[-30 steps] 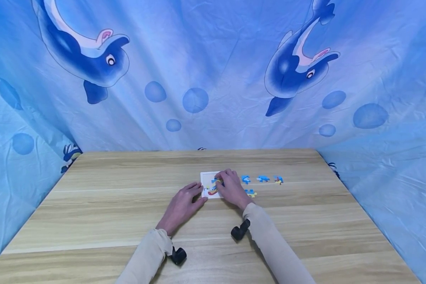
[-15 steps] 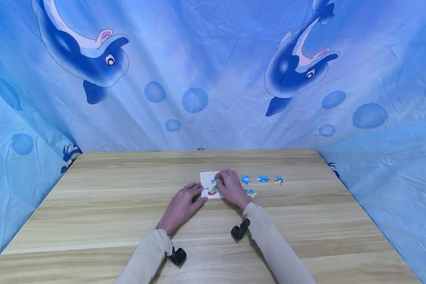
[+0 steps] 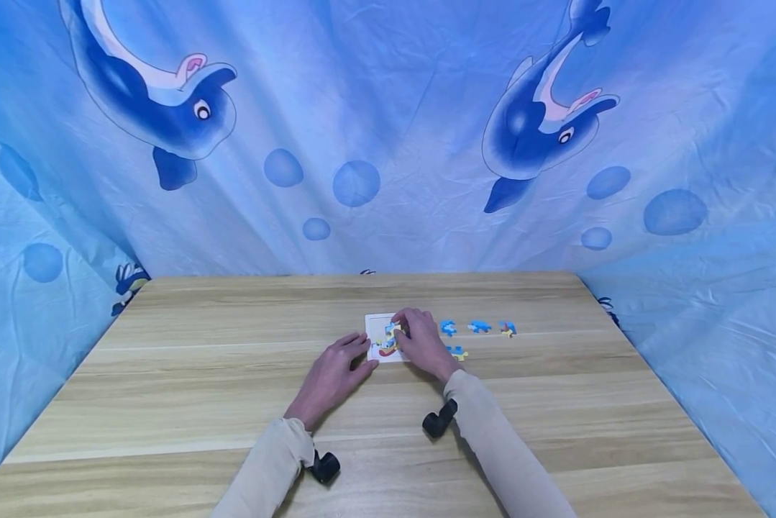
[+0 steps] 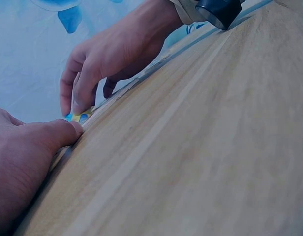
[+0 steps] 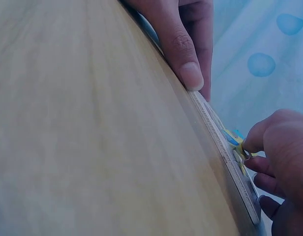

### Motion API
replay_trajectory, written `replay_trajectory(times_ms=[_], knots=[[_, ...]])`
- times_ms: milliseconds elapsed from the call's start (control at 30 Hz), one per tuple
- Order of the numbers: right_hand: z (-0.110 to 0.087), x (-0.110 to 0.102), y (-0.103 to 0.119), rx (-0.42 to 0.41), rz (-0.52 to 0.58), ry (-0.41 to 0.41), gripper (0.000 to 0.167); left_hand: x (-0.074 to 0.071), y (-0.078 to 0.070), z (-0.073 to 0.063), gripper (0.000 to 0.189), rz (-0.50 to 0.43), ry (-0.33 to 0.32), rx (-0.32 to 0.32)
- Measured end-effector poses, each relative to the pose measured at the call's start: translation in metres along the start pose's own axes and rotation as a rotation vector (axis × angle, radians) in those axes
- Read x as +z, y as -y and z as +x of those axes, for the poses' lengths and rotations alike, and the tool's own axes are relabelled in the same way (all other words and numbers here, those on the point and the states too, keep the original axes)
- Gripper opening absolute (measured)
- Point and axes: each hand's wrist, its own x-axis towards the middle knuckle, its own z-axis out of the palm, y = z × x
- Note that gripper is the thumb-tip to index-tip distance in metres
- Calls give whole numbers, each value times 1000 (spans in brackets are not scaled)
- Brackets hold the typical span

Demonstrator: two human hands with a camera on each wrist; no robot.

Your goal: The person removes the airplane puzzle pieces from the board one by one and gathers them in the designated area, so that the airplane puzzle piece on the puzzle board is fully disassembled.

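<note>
Little has been shifted since half a second ago: more blue and yellow is exposed on the white board (image 3: 375, 330) at the tips of the right hand (image 3: 421, 344), itself barely displaced.

From the head view, the board is seen at lower centre on the worktop (image 3: 232, 403), its lower-left corner braced by the left hand (image 3: 336, 370), whose fingers are laid extended, not closed. If that bracing were slackened, the board could be slid by a push. A single piece (image 3: 457, 352) just beside the right wrist could be swept aside; the row of three pieces (image 3: 479, 326) farther right seems safer.

From the left wrist, the right hand is shown at upper left, arched, with fingers bent downward; the left thumb is pressed at the board's edge.

From the right wrist, a yellow-and-blue piece (image 5: 235, 139) appears pinched by the right fingers at lower right. Pressed in skewed, it would probably be jammed, or its neighbours lifted.
</note>
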Motion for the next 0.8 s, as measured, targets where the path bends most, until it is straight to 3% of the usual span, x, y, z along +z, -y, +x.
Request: replay_trajectory(times_ms=[800], knots=[[-7,-5,3,-27,67,35,25,0,1,1,48,3,-29,27]])
